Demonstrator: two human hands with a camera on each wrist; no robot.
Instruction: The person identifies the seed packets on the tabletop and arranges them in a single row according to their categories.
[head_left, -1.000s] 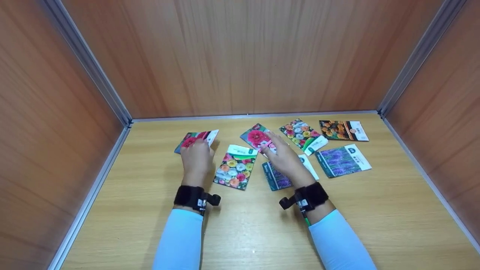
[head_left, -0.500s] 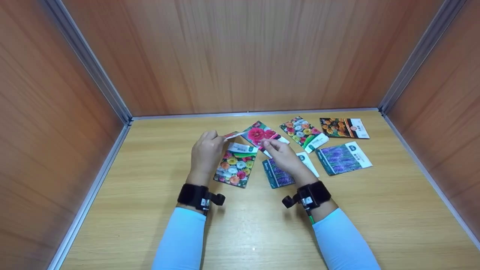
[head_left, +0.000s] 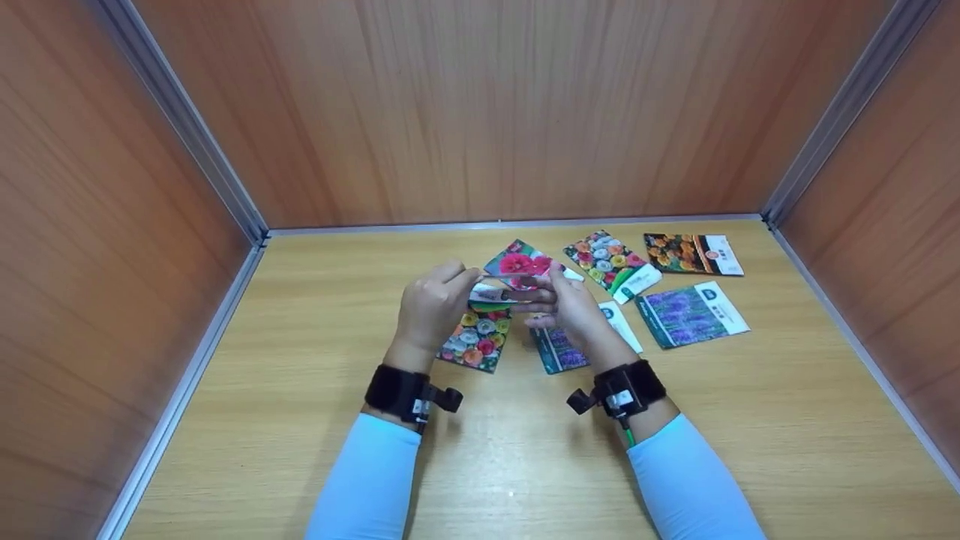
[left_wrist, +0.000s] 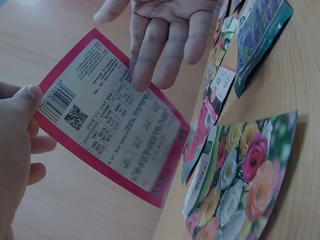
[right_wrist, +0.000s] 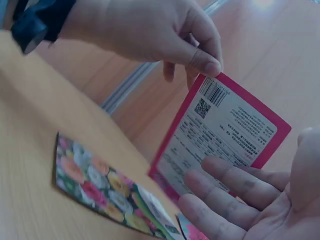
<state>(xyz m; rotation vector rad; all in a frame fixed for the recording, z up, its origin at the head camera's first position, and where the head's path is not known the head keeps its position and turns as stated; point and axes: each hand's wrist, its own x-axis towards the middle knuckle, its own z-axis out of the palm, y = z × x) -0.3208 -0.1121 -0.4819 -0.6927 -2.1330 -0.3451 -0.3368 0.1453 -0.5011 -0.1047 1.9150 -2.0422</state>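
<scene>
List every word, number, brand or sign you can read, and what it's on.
No words or numbers read clearly.
Held packet: barcode and QR code; digits and fine print too blurred.
Rightmost lavender packet: a round mark, possibly "D", unsure.
Other lavender packet: lettering too blurred.
Orange-flower packet, pink-flower packet: lettering too small.
Near mixed-flower packet, far mixed-flower packet: lettering too small.

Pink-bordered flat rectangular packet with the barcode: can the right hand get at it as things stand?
Likely yes: the left hand pinches the packet only at its barcode corner, and the right hand is outstretched beside its free part, with nothing seen between.
</scene>
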